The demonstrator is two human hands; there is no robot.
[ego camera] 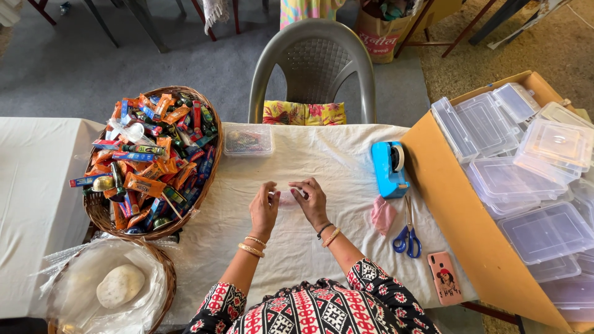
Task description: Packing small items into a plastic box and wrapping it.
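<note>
Baskets sit at my far left: a small one (162, 281) lined with plastic holds a pale round lump (120, 286), and a big wicker basket (213, 170) above it is full of bright little packets and tubes. Next I see the white cloth on the worktop (322, 154), with a small clear box (248, 140) at its far edge, in front of a grey chair (317, 62). In the middle, my left hand (264, 209) and right hand (311, 201) are close together. Each grip pinches one side of a small clear pinkish bag (287, 197), held just above the cloth. Right of my hands come a pink scrap (382, 215), a blue tape holder (388, 167), blue scissors (408, 238) and a phone (445, 278). Far right, a cardboard box (458, 210) is stacked with clear plastic boxes (544, 232).
</note>
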